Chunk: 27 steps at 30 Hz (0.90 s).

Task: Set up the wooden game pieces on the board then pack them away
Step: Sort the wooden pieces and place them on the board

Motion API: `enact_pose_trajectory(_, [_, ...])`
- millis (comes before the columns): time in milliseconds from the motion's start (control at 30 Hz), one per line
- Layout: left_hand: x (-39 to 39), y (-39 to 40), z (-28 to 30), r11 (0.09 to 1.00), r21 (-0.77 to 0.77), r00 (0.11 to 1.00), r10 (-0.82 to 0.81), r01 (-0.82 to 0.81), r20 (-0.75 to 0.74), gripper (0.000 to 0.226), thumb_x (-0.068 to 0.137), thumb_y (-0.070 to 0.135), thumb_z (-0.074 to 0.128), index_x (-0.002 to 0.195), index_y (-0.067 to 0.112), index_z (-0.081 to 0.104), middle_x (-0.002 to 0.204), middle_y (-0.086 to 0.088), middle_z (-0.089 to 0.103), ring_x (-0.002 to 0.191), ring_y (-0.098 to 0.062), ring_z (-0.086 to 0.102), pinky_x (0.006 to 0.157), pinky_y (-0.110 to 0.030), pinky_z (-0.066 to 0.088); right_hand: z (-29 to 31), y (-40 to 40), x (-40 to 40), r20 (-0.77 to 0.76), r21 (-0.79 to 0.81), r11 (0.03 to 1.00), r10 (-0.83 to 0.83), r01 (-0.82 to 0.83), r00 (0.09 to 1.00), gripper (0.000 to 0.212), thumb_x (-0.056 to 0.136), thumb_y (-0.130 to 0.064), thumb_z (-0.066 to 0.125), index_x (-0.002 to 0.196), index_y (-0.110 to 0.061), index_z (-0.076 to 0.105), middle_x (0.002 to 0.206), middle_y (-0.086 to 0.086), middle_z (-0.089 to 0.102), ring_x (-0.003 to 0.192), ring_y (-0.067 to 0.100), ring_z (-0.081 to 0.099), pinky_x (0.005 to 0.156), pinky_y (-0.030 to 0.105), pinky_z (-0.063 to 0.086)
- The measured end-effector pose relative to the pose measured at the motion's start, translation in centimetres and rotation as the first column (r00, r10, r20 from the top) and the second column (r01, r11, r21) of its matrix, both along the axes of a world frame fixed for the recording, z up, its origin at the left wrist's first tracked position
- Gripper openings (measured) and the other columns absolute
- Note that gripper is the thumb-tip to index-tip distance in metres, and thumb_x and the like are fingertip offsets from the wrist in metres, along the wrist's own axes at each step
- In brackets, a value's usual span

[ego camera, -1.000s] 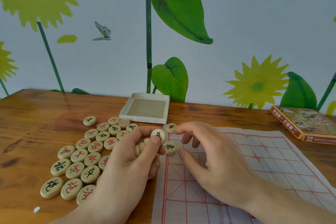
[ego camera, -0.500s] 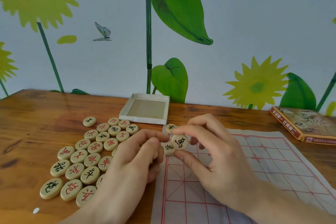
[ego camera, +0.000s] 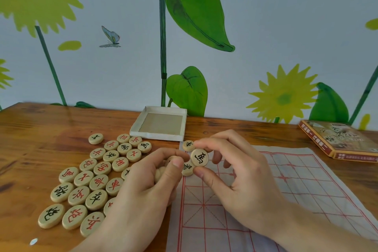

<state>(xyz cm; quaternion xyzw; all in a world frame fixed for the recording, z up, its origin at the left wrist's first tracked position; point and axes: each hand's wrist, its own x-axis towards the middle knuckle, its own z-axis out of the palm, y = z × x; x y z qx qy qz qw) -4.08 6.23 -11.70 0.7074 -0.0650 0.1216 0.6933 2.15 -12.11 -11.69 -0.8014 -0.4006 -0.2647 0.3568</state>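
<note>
Wooden round disc (ego camera: 199, 157) pinched upright in the right hand (ego camera: 243, 182); left hand (ego camera: 143, 196) clutches more smooth discs beside the cloth board (ego camera: 266, 210).

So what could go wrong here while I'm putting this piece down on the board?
The right hand pinches the black horse piece just above two placed pieces; lowering it may knock them off their points. The left hand grips several spare pieces that could slip out. The cloth board looks thin and may shift.
</note>
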Motion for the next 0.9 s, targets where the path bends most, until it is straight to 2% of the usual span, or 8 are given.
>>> enact_pose_trajectory(133, [0.01, 0.07, -0.24, 1.000, 0.018, 1.000, 0.013, -0.013, 0.012, 0.035, 0.079, 0.059, 0.065, 0.098, 0.031, 0.075, 0.054, -0.002, 0.036, 0.053, -0.025, 0.026, 0.051, -0.040, 0.022, 0.13, 0.06, -0.13, 0.004, 0.015, 1.000, -0.004, 0.004, 1.000, 0.032, 0.090, -0.035, 0.071, 0.120, -0.028, 0.063, 0.109, -0.019, 0.057, 0.089, 0.003, 0.054, 0.076, 0.007, 0.037])
enact_pose_trajectory(267, [0.28, 0.09, -0.31, 0.997, -0.078, 0.999, 0.001, -0.005, -0.042, 0.016, 0.099, 0.028, 0.062, 0.091, 0.025, 0.076, 0.059, -0.006, 0.036, 0.051, -0.020, 0.026, 0.046, -0.027, 0.024, 0.18, 0.20, 0.02, 0.009, 0.028, 0.995, -0.101, 0.101, 0.995, 0.028, 0.085, -0.028, 0.078, 0.108, -0.030, 0.061, 0.098, -0.028, 0.052, 0.090, -0.007, 0.051, 0.075, 0.004, 0.036])
enact_pose_trajectory(400, [0.35, 0.05, -0.22, 0.997, -0.073, 0.999, -0.022, 0.020, -0.034, 0.022, 0.086, 0.030, 0.055, 0.089, 0.022, 0.076, 0.061, -0.006, 0.038, 0.047, -0.016, 0.028, 0.042, -0.024, 0.025, -0.22, -0.11, 0.67, -0.150, -0.185, 0.959, -0.245, 0.216, 0.958, 0.015, 0.090, -0.037, 0.074, 0.096, -0.040, 0.061, 0.093, -0.027, 0.057, 0.095, -0.002, 0.051, 0.074, 0.014, 0.039])
enact_pose_trajectory(467, [0.36, 0.07, -0.26, 0.997, -0.076, 0.999, -0.022, 0.019, -0.033, 0.024, 0.084, 0.030, 0.054, 0.090, 0.022, 0.076, 0.061, -0.007, 0.039, 0.046, -0.015, 0.029, 0.042, -0.023, 0.026, -0.36, -0.12, 0.80, -0.157, -0.281, 0.934, -0.272, 0.221, 0.949, 0.004, 0.095, -0.041, 0.066, 0.098, -0.040, 0.064, 0.094, -0.028, 0.057, 0.097, -0.001, 0.049, 0.078, 0.019, 0.043])
enact_pose_trajectory(567, [0.34, 0.05, -0.21, 0.996, -0.091, 0.999, -0.012, 0.008, -0.042, 0.024, 0.083, 0.029, 0.055, 0.090, 0.022, 0.076, 0.061, -0.009, 0.038, 0.046, -0.014, 0.029, 0.041, -0.024, 0.027, -0.16, 0.07, 0.60, -0.166, -0.323, 0.929, -0.244, 0.181, 0.956, 0.021, 0.100, -0.027, 0.057, 0.114, -0.040, 0.067, 0.107, -0.028, 0.055, 0.106, -0.002, 0.045, 0.088, 0.017, 0.042])
enact_pose_trajectory(667, [0.34, -0.05, -0.04, 0.990, -0.138, 0.998, -0.005, -0.003, -0.060, 0.024, 0.079, 0.026, 0.055, 0.089, 0.024, 0.077, 0.062, -0.012, 0.039, 0.046, -0.017, 0.028, 0.042, -0.024, 0.025, 0.17, 0.08, 0.46, -0.184, -0.407, 0.903, -0.224, 0.133, 0.957, 0.048, 0.099, -0.013, 0.051, 0.136, -0.043, 0.057, 0.118, -0.026, 0.048, 0.115, -0.001, 0.040, 0.095, 0.017, 0.039])
enact_pose_trajectory(767, [0.27, -0.10, 0.04, 0.989, -0.149, 0.998, 0.004, -0.014, -0.068, 0.025, 0.078, 0.022, 0.054, 0.089, 0.026, 0.076, 0.062, -0.012, 0.041, 0.048, -0.019, 0.028, 0.043, -0.025, 0.024, 0.38, 0.05, 0.45, -0.194, -0.442, 0.892, -0.203, 0.099, 0.960, 0.059, 0.096, -0.007, 0.048, 0.141, -0.046, 0.053, 0.118, -0.022, 0.043, 0.114, 0.002, 0.038, 0.095, 0.019, 0.040])
enact_pose_trajectory(900, [0.17, -0.16, -0.06, 0.991, -0.127, 0.998, 0.026, -0.033, -0.055, 0.018, 0.093, 0.022, 0.057, 0.090, 0.030, 0.073, 0.061, -0.011, 0.042, 0.050, -0.019, 0.030, 0.044, -0.026, 0.027, 0.28, 0.02, 0.54, -0.195, -0.453, 0.887, -0.193, 0.086, 0.962, 0.064, 0.095, -0.003, 0.048, 0.141, -0.048, 0.052, 0.116, -0.020, 0.039, 0.112, 0.003, 0.038, 0.094, 0.022, 0.043])
